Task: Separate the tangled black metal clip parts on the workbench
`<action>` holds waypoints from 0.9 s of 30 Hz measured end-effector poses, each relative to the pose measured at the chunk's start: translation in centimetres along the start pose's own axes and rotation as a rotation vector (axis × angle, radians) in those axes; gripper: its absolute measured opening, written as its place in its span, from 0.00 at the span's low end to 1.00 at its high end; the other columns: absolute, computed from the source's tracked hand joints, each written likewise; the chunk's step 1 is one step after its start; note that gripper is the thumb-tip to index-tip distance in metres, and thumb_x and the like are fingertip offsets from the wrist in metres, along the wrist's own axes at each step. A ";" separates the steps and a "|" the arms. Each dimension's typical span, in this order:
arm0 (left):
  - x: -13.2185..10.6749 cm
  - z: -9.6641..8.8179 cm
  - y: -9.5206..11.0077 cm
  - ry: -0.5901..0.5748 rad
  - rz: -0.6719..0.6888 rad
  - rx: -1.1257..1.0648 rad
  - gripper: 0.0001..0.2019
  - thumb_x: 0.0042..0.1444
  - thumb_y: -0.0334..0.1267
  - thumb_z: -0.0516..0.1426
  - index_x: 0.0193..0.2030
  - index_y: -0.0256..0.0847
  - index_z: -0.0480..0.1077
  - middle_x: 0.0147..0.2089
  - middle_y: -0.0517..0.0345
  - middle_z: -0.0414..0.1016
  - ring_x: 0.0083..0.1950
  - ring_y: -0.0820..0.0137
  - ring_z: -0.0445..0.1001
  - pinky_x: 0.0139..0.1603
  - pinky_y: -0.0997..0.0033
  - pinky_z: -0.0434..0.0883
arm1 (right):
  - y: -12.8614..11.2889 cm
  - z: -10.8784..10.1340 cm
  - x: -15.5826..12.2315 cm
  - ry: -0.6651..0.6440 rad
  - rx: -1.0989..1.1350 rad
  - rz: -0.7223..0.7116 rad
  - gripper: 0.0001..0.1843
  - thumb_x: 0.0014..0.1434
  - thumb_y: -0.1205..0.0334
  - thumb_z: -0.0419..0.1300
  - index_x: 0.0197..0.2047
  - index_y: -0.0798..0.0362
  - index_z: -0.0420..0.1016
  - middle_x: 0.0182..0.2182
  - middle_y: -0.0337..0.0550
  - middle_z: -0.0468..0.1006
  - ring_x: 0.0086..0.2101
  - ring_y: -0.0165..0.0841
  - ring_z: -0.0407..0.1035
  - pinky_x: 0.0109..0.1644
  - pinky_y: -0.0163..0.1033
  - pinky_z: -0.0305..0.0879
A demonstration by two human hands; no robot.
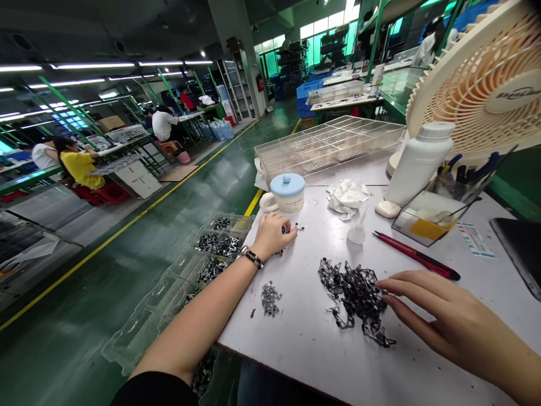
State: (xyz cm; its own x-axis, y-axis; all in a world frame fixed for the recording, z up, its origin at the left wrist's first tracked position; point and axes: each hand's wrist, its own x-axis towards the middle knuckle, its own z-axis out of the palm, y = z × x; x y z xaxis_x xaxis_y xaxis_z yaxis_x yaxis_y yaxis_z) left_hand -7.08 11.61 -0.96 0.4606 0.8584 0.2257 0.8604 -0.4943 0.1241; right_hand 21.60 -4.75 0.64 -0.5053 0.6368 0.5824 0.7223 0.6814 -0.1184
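Working beside a clear compartment tray of dark parts, pinching a small metal piece in the curled left hand near the lidded mug, touching the black clip heap mid-table with the spread, empty right hand.

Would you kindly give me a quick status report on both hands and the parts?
Left hand curled by small metal pieces, grip unclear. Right hand open, fingertips on black parts pile. Red cutter beyond, apart.
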 end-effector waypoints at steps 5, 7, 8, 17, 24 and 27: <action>2.4 0.3 1.1 -0.078 -0.048 0.010 0.15 0.61 0.42 0.55 0.52 0.37 0.67 0.52 0.49 0.70 0.50 0.63 0.72 0.50 0.54 0.72 | 0.7 0.4 -0.3 -0.008 -0.002 0.050 0.11 0.60 0.64 0.56 0.47 0.53 0.70 0.39 0.45 0.75 0.38 0.31 0.70 0.42 0.38 0.68; 3.1 0.5 1.4 -0.115 -0.053 0.003 0.15 0.62 0.42 0.55 0.51 0.37 0.67 0.52 0.49 0.70 0.49 0.64 0.72 0.49 0.56 0.73 | 1.2 0.5 -0.4 -0.013 0.023 0.081 0.11 0.60 0.64 0.56 0.47 0.52 0.70 0.39 0.44 0.76 0.38 0.32 0.71 0.43 0.39 0.68; 3.3 0.7 1.5 -0.126 -0.054 -0.001 0.14 0.62 0.42 0.55 0.51 0.37 0.67 0.51 0.50 0.70 0.48 0.64 0.72 0.48 0.57 0.73 | 1.4 0.5 -0.4 -0.022 0.048 0.108 0.11 0.60 0.64 0.56 0.46 0.51 0.71 0.39 0.43 0.76 0.38 0.32 0.71 0.43 0.39 0.69; 2.0 -0.5 2.9 0.085 0.070 -0.008 0.13 0.62 0.42 0.55 0.49 0.36 0.68 0.48 0.51 0.72 0.45 0.66 0.73 0.46 0.59 0.73 | 1.7 0.4 0.2 -0.036 0.222 0.360 0.09 0.59 0.59 0.56 0.42 0.48 0.76 0.36 0.43 0.78 0.36 0.32 0.73 0.35 0.36 0.70; -3.6 -2.9 9.8 0.447 0.528 -0.054 0.07 0.60 0.28 0.49 0.32 0.39 0.65 0.25 0.60 0.66 0.31 0.69 0.63 0.37 0.66 0.66 | -1.7 0.9 1.9 -0.044 0.595 0.720 0.14 0.58 0.50 0.58 0.40 0.51 0.76 0.33 0.42 0.77 0.33 0.30 0.72 0.36 0.33 0.70; -5.5 -2.9 12.1 0.548 0.715 -0.091 0.07 0.59 0.28 0.48 0.32 0.41 0.62 0.23 0.61 0.64 0.28 0.69 0.59 0.36 0.66 0.65 | -3.0 1.5 2.4 -0.092 0.728 0.818 0.18 0.58 0.46 0.57 0.36 0.53 0.74 0.27 0.40 0.75 0.27 0.28 0.69 0.30 0.32 0.68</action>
State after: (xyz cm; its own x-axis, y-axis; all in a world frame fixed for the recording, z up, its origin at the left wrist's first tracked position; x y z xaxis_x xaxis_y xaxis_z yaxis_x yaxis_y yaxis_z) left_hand 0.12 0.53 2.12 0.6898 0.1685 0.7041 0.3778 -0.9134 -0.1515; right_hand 17.49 -4.74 1.21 -0.0553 0.9971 0.0530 0.4191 0.0714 -0.9052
